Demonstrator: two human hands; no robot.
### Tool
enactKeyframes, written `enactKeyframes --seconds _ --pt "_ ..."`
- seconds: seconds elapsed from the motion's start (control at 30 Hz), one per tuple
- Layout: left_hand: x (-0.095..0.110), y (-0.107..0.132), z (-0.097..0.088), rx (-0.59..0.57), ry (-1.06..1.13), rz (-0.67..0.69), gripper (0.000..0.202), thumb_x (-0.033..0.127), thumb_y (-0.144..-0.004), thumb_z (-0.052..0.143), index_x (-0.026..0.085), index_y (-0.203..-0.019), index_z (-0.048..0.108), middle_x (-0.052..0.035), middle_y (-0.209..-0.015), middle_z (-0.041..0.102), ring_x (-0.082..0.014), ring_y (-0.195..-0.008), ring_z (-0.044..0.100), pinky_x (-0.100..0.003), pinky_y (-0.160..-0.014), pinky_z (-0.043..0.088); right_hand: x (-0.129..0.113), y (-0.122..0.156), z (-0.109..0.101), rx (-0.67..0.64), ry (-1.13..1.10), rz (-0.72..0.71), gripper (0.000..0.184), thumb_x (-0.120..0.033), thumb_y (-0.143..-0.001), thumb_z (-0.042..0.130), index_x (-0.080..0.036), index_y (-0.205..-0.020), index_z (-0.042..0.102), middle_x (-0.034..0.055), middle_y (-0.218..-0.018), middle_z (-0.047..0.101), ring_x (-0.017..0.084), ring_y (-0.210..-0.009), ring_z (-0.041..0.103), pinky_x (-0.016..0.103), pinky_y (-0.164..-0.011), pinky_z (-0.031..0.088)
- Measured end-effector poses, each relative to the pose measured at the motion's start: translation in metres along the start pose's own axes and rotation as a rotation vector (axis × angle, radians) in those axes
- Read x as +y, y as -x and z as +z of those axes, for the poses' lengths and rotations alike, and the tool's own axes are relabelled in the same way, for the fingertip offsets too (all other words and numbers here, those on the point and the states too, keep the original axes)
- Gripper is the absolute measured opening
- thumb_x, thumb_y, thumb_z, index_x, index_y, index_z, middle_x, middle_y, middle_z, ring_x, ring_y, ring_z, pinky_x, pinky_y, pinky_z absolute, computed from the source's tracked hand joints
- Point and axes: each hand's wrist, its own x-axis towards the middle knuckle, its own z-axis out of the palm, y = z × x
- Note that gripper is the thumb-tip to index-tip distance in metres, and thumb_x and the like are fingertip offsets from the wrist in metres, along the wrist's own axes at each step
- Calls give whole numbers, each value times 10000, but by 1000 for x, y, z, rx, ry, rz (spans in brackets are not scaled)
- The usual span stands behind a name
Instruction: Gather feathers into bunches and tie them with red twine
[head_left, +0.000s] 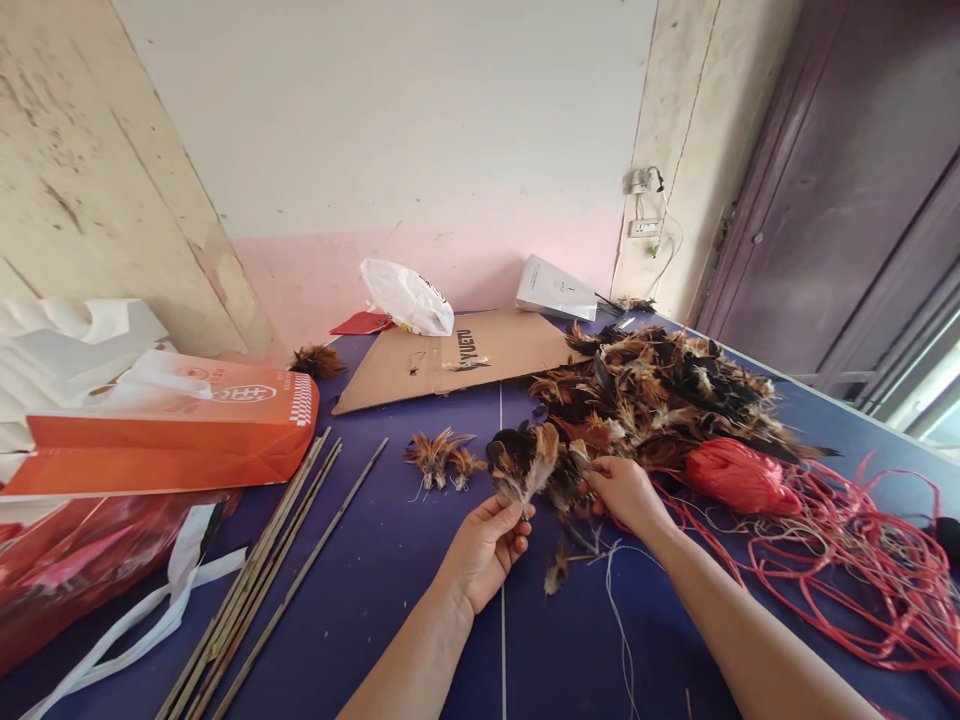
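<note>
While the left hand (491,548) works: fingers pinch a feather bunch (519,468), centre of frame.
Right hand (626,492): fingers touch dark feathers (562,486); cannot tell whether grasping.
Small tufts (435,458): seemingly done, left of centre.
Feather pile (667,385): seemingly left, right of centre.

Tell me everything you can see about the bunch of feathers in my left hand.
The bunch of feathers is a loose fan of soft-looking plumes: blackish ones, rusty brown ones, and a pale greyish, fluffy one in front. The left hand pinches its base between thumb and fingers, with the tips pointing up and away, over the blue table. In this view, its right side overlaps darker feathers by the right hand; whether they touch or are joined can't be told.
</note>
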Motion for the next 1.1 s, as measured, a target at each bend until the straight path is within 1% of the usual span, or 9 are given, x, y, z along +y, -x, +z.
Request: enactKeyframes --seconds 0.13,0.2,0.27,0.4,0.5,0.7,0.8,0.93,1.1 --pt "2 0 -1 9 75 2 71 124 -670 664 121 -720 614 -37 -753 624 -54 -565 543 -144 -489 429 -6 6 -5 248 282 -159 244 -302 -681 551 -181 -882 622 76 -869 634 164 -638 590 241 -555 389" --pt "2 1 0 21 83 -1 74 123 -670 664 122 -724 614 -34 -746 623 -55 -563 545 -145 -488 432 -17 14 -5 361 297 -274 298 -303 -685 556 -199 -959 604 86 -1006 585 159 -675 571 254 -586 391" --pt "2 2 2 23 80 -3 78 125 -669 665 123 -728 613 -30 -727 622 -58 -555 548 -148 -488 437 -31 22 -2 290 127 -308 255 -341 -713 534 -190 -900 619 70 -941 594 118 -577 531 248 -555 390" --pt "0 5 7 -11 50 -4 99 133 -671 665 121 -757 618 -28 -707 621 -65 -551 556 -154 -498 448 -51 37 14 -151 -420 -99 312 -434 -716 531 -154 -829 610 -16 -543 518 65 -385 381 197 -371 281" --pt "-2 6 9 -33 9 -5 146 136 -661 674 115 -799 628 -34 -714 626 -70 -553 563 -159 -507 454 -55 42 25 -296 -678 -29 318 -441 -686 576 -150 -816 589 -38 -533 495 42 -369 342 173 -336 219" --pt "-2 5 10 -6 -24 10 188 157 -628 703 109 -798 639 -39 -700 632 -70 -542 561 -160 -503 453 -53 44 29 -344 -842 -4 282 -405 -654 628 -151 -761 568 -60 -497 465 30 -378 356 157 -350 240" --pt "-3 6 11 17 -53 25 182 174 -612 716 109 -765 643 -28 -667 626 -71 -540 562 -157 -502 447 -53 43 31 -305 -774 5 308 -408 -643 631 -148 -801 580 -40 -543 518 42 -400 401 164 -361 287" --pt "-4 5 10 25 -126 63 192 200 -600 724 111 -751 646 -23 -639 617 -79 -545 561 -166 -515 442 -52 43 36 -212 -671 11 249 -388 -656 612 -149 -702 558 -30 -532 533 51 -400 414 165 -352 294" --pt "-6 4 7 47 -200 112 199 227 -606 717 120 -758 646 -31 -670 619 -84 -564 558 -181 -541 438 -48 41 37 -244 -640 34 247 -390 -693 570 -147 -657 539 -44 -459 488 45 -362 377 164 -344 290"
